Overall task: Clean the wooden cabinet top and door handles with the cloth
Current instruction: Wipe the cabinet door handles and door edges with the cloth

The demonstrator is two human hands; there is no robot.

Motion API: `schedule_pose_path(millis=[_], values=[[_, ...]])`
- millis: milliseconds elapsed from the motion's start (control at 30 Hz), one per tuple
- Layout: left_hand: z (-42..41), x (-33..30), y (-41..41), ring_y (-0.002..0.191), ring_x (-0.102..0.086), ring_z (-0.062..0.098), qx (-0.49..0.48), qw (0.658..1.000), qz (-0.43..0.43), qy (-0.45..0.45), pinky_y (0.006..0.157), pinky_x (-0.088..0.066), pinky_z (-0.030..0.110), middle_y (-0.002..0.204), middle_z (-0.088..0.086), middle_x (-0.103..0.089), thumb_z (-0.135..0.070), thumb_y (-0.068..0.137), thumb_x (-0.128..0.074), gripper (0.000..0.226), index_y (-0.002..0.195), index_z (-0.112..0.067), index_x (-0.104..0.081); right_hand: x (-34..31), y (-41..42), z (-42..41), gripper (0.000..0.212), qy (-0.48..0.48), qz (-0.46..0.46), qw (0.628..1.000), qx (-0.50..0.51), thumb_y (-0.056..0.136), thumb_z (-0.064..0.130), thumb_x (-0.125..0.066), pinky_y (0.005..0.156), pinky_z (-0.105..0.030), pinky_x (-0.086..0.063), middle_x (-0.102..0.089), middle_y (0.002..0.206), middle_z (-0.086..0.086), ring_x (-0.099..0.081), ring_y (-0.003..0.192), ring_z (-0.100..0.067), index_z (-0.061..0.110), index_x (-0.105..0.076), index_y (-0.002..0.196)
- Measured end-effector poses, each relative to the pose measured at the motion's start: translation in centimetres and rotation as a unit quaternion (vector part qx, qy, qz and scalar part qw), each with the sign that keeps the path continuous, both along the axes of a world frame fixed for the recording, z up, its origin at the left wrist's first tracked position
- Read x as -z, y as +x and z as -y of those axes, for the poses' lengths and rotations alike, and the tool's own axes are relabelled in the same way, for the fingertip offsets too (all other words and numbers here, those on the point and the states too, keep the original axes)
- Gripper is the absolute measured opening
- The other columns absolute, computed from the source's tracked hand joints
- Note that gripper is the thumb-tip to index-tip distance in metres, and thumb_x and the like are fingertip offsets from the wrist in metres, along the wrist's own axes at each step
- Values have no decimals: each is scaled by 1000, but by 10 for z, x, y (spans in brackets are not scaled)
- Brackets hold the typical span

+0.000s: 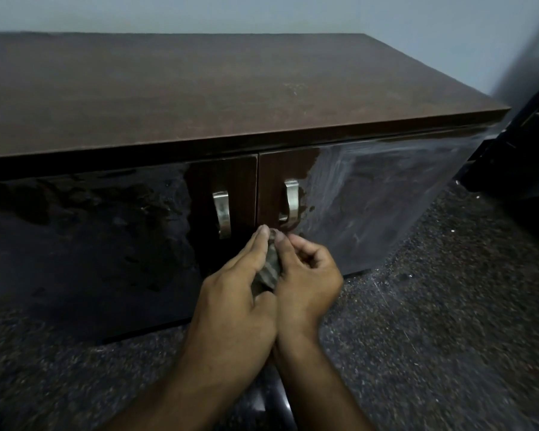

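Cloth (269,269) bunched between my left hand (231,293) and right hand (305,275), both gripping it; best wrap right handle (291,200) fully, rub along its length.

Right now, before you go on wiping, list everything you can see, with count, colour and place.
cabinet top: one, dark brown wood, spans the upper half of the view.
cabinet doors: two, glossy dark brown, below the top; the right one shows whitish smears.
door handles: two, silver metal, upright either side of the gap between the doors; the right handle sits just above the hands.
cloth: one, grey-brown, bunched between the two hands below the right handle.
floor: dark speckled, in front of and beside the cabinet.
wall: pale grey-blue, behind the cabinet.
dark furniture: one, black, far right edge, unclear what.
left hand: holds the cloth, fingers extended.
right hand: pinches the cloth, fingers curled.
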State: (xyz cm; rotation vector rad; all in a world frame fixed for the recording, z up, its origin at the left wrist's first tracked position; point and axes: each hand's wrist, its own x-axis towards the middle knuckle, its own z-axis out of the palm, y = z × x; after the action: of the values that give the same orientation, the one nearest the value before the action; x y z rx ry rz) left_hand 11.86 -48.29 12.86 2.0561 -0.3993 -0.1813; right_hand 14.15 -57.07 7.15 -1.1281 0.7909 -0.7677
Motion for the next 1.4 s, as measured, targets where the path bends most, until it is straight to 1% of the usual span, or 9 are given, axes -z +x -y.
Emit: schedule_pose_path(millis=[100,167,300,400,600,833,1000,1133,1400], values=[[0,1,-1,130,-43,26,13,1000,-18,8,105,-40,39,148,-30,-33,5,87,-52,79,148,-40,-30,2,0,8,14,49,8,998,23,80,11,-82,75,-39,-64,-77,80,-5,-76,77,-18,7,-73,91],[-1,3,0,134,-38,12,24,999,-20,10,109,-37,35,148,-30,-33,6,88,-51,79,147,-42,-30,-4,1,11,16,58,29,997,33,80,12,-82,79,-40,-63,-77,82,-6,-76,79,-17,7,-73,93],[1,6,2,130,-22,-25,43,998,-44,-8,105,-20,-1,148,-33,-31,7,88,-50,80,147,-42,-30,-14,1,16,18,69,83,992,60,81,13,-81,82,-39,-63,-78,86,-6,-76,84,-16,6,-74,96],[3,10,5,131,-25,-24,47,995,-71,-45,107,-24,5,149,-31,-33,11,86,-48,79,147,-37,-31,-7,-5,7,19,49,93,994,40,86,5,-74,83,-38,-62,-79,93,-5,-76,90,-16,8,-74,105],[5,18,10,130,-33,-19,40,992,-92,-70,107,-31,10,146,-26,-41,14,85,-47,78,146,-33,-36,20,-8,-2,37,-150,79,984,49,83,-13,-70,83,-17,-57,-63,111,-4,-68,102,-6,5,-72,116],[8,11,8,133,-38,-8,45,998,8,-40,108,-35,13,145,-27,-42,9,84,-52,75,144,-34,-41,17,-5,10,37,-172,73,982,36,85,-6,-72,79,-14,-55,-71,101,5,-71,95,-7,15,-74,116],[10,3,11,128,-36,-20,38,994,93,-30,101,-30,0,140,-27,-46,9,82,-54,74,144,-31,-44,10,1,26,25,-245,87,962,83,86,3,-75,84,-33,-60,-73,105,-1,-72,99,-17,10,-73,110],[16,1,11,125,-35,-24,28,990,124,-53,97,-29,-3,131,-34,-45,0,86,-53,61,140,-29,-47,23,-6,14,36,-424,44,901,82,90,7,-72,80,-19,-56,-65,109,-12,-66,99,-12,-1,-66,124],[16,-3,15,126,-43,-12,14,988,144,-46,104,-34,8,135,-22,-50,-9,74,-45,68,140,-24,-51,11,-2,28,39,-456,92,883,57,83,-14,-72,81,-12,-49,-61,98,-16,-60,93,-13,-4,-67,121]])
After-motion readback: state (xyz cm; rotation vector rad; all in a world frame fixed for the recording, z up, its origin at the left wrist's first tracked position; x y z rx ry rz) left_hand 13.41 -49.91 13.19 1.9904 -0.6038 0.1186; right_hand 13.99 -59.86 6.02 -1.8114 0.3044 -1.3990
